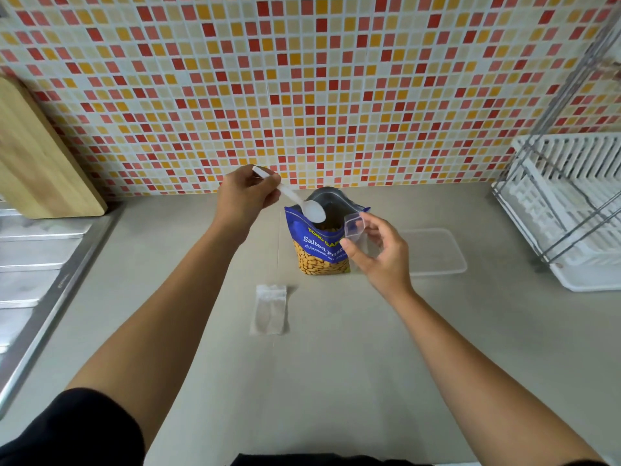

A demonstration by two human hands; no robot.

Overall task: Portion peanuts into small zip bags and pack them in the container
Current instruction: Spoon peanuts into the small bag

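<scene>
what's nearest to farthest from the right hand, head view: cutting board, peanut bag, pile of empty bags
1. peanut bag, just beside the right hand
2. pile of empty bags, nearer the person, left
3. cutting board, far left

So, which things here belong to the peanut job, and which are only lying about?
For the job: peanut bag, spoon in left hand, small zip bag in right hand, spare zip bags, container.
Lying about: cutting board, dish rack, sink.
</scene>
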